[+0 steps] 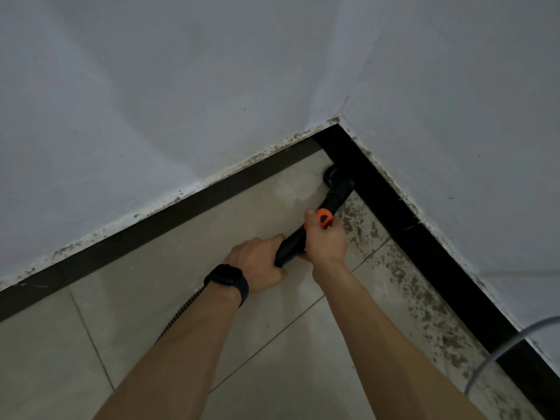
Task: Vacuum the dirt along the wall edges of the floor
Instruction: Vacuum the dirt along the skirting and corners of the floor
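A black vacuum wand (335,198) with an orange collar (323,218) points into the room corner, its round nozzle (331,174) resting on the floor by the black skirting. My right hand (325,239) grips the wand just below the orange collar. My left hand (259,262), with a dark watch on the wrist, holds the wand's lower end. Brown dirt specks (424,301) lie scattered on the beige tiles along the right wall. A ribbed black hose (181,313) trails back under my left forearm.
White walls meet at the corner (336,121), with stained edges above the black skirting (424,237). A grey cable (509,347) loops over the floor at the right. The tiles (181,262) by the left wall look mostly free of specks.
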A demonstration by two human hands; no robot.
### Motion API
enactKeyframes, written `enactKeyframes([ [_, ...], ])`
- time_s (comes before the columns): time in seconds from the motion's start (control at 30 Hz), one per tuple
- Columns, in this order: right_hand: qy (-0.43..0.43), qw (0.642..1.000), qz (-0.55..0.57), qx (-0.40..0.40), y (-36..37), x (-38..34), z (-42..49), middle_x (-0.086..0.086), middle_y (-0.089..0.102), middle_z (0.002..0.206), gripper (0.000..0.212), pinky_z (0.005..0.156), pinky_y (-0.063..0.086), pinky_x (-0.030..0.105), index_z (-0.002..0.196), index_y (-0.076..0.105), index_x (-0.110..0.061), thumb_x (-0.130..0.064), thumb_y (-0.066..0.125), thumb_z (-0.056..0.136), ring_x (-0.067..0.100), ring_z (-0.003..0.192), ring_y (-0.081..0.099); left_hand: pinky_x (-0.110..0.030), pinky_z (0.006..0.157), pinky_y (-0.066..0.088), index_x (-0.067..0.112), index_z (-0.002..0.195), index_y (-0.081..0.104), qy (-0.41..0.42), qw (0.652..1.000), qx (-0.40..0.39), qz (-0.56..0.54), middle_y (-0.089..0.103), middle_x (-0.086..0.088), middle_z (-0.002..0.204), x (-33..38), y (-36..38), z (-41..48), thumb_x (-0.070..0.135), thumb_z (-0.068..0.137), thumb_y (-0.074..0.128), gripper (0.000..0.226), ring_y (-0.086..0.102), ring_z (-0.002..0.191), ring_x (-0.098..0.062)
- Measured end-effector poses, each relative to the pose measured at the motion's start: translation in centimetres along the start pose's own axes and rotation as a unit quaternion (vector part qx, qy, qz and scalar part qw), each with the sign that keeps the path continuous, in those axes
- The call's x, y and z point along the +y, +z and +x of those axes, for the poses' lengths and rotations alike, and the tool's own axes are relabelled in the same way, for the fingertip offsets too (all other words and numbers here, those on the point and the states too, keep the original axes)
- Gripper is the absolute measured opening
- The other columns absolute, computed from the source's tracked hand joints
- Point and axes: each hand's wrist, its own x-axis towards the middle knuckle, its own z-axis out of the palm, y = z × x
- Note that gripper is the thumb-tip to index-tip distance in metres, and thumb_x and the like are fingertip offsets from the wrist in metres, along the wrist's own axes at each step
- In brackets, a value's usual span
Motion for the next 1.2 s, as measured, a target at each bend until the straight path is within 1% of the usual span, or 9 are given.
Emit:
enactKeyframes([
  [0.1,0.016,1.0,0.011,-0.012,0.7,-0.3,0.4,0.01,0.065,0.1,0.026,0.08,0.063,0.055,0.104,0.057,-0.015,-0.039,0.065,0.098,0.028,0.093,0.068,-0.034,0.061,0.053,0.028,0.096,0.041,0.006,0.999,0.006,0.037,0.057,-0.002,0.079,-0.7,-0.8,0.5,0.031,0.079,0.06,0.026,0.058,0.067,-0.023],
  [0.23,0.044,0.998,0.036,-0.027,2.0,-0.5,0.8,0.012,0.067,0.103,0.031,0.08,0.063,0.055,0.111,0.057,-0.011,-0.039,0.064,0.099,0.029,0.094,0.069,-0.034,0.062,0.052,0.029,0.105,0.043,0.018,0.996,0.003,0.085,0.057,0.0,0.08,-2.0,-2.2,1.2,0.034,0.078,0.059,0.031,0.058,0.068,-0.023],
  [0.43,0.091,0.991,0.084,-0.042,3.4,-0.8,1.1,0.012,0.063,0.104,0.032,0.087,0.06,0.057,0.121,0.049,-0.009,-0.033,0.059,0.103,0.029,0.095,0.067,-0.026,0.053,0.038,0.03,0.104,0.043,0.028,0.989,-0.012,0.142,0.05,0.006,0.072,-3.1,-3.9,1.8,0.034,0.081,0.06,0.029,0.05,0.06,-0.016],
  [0.63,0.112,0.99,0.089,-0.001,2.7,2.1,-0.2,0.014,0.063,0.106,0.039,0.085,0.061,0.056,0.123,0.047,-0.009,-0.039,0.057,0.101,0.031,0.096,0.066,-0.028,0.058,0.045,0.031,0.103,0.041,0.052,0.982,-0.038,0.177,0.055,0.002,0.078,-2.9,-2.6,0.8,0.037,0.081,0.058,0.028,0.056,0.067,-0.021],
  [0.8,0.086,0.994,0.07,-0.016,2.6,0.4,-0.3,0.014,0.064,0.107,0.042,0.082,0.061,0.057,0.121,0.048,-0.011,-0.042,0.063,0.096,0.032,0.095,0.068,-0.029,0.061,0.048,0.032,0.1,0.043,0.016,0.993,-0.022,0.117,0.056,0.003,0.078,-2.7,-2.6,0.6,0.034,0.079,0.059,0.026,0.056,0.067,-0.02],
  [0.9,0.081,0.996,0.021,-0.042,2.6,-1.3,-0.4,0.013,0.063,0.11,0.047,0.084,0.061,0.057,0.122,0.044,-0.014,-0.045,0.066,0.093,0.036,0.1,0.068,-0.032,0.068,0.052,0.035,0.099,0.047,-0.025,0.998,-0.02,0.06,0.059,0.002,0.083,-2.6,-2.6,0.4,0.034,0.077,0.059,0.026,0.059,0.073,-0.021],
  [1.0,0.066,0.996,-0.007,-0.052,2.2,-1.2,-1.3,0.012,0.063,0.109,0.052,0.083,0.061,0.056,0.126,0.044,-0.013,-0.047,0.066,0.093,0.033,0.097,0.067,-0.036,0.07,0.054,0.033,0.093,0.047,-0.051,0.998,-0.02,0.014,0.059,0.002,0.082,-2.3,-1.7,-0.8,0.033,0.074,0.058,0.022,0.06,0.072,-0.022],
  [1.13,0.046,0.997,-0.006,-0.062,1.7,0.7,-3.5,0.006,0.059,0.101,0.035,0.084,0.061,0.055,0.108,0.044,-0.018,-0.045,0.064,0.096,0.029,0.095,0.066,-0.037,0.068,0.054,0.03,0.088,0.046,-0.061,0.998,-0.017,-0.011,0.06,0.001,0.079,-2.1,-0.6,-3.6,0.031,0.073,0.057,0.018,0.06,0.07,-0.023],
  [1.2,0.043,0.996,-0.008,-0.073,1.7,1.5,-5.1,0.006,0.059,0.101,0.037,0.083,0.061,0.055,0.109,0.043,-0.017,-0.046,0.063,0.097,0.028,0.094,0.066,-0.036,0.068,0.054,0.03,0.086,0.045,-0.072,0.997,-0.017,-0.016,0.06,0.001,0.078,-2.3,0.0,-5.4,0.028,0.076,0.058,0.017,0.06,0.069,-0.022],
])
